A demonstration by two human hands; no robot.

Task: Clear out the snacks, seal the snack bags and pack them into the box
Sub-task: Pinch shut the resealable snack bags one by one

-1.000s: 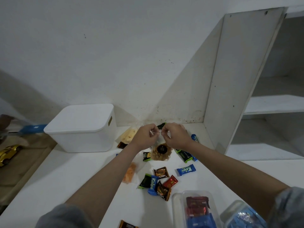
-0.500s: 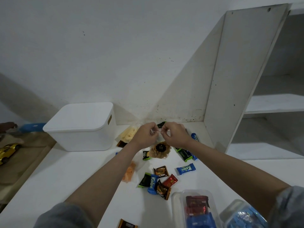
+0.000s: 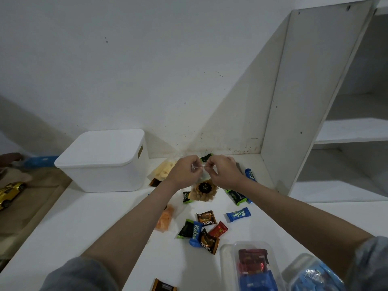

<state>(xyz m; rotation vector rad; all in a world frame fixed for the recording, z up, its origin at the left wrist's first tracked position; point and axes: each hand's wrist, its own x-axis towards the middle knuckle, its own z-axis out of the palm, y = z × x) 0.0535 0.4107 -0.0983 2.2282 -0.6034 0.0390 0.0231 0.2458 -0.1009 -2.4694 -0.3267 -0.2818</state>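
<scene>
Both hands meet above the white worktop (image 3: 69, 225), just right of the lidded white box (image 3: 102, 162), which serves here as the landmark. The left hand (image 3: 184, 171) and the right hand (image 3: 222, 172) each pinch the twisted neck of a small clear snack bag (image 3: 203, 191), thumb and forefinger clenched on a thin white tie at its top; the grip of each hand is closed on that bag. The bag hangs below the fingers, filled with brown curled snacks and marked with a round black label, its bottom at or just above the worktop; whether it touches cannot be told. Right of the box, between it and the left hand, lies a clear bag of pale yellow chips (image 3: 163, 172). Further from the box, toward the camera, a bag of orange snacks (image 3: 165, 219) lies partly under the left forearm. Nearer still sits a loose cluster of wrapped sweets: a brown Nextar packet (image 3: 206, 217), a blue Kalpa wrapper (image 3: 196, 234), a red wrapper (image 3: 218, 229) and a green-black one (image 3: 185, 228). Another blue Kalpa bar (image 3: 238, 214) lies apart to their right. Well away from the box, at the bottom edge, stands a clear plastic container (image 3: 249, 267) holding red and blue packets. The box has its lid on.
</scene>
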